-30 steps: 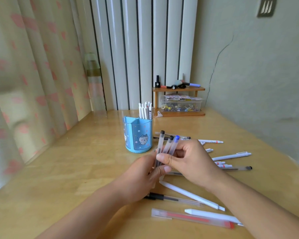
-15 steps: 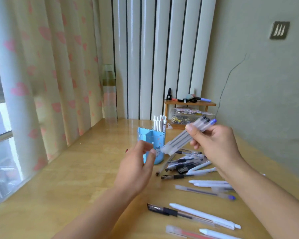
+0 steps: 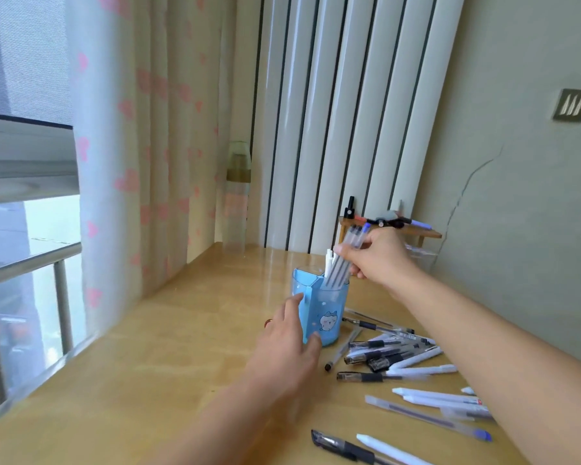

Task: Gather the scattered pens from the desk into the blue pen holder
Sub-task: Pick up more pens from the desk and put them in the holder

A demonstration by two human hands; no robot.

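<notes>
The blue pen holder [image 3: 329, 317] stands on the wooden desk, with white pens sticking out of it. My right hand [image 3: 381, 258] grips a bundle of three clear pens [image 3: 344, 260], their lower ends dipping into the holder's right compartment. My left hand [image 3: 289, 344] wraps around the holder's left front side, thumb and fingers touching it. Several scattered pens [image 3: 386, 352] lie on the desk to the right of the holder, and more pens [image 3: 426, 417] lie nearer to me.
A small wooden shelf [image 3: 393, 229] with small items stands at the back against the wall. A clear bottle [image 3: 237, 196] stands in the back corner by the curtain. The desk's left edge runs along a window.
My right hand carried the three clear pens from above the desk to the holder and tipped them upright into it. My left hand reached forward and closed on the holder.
</notes>
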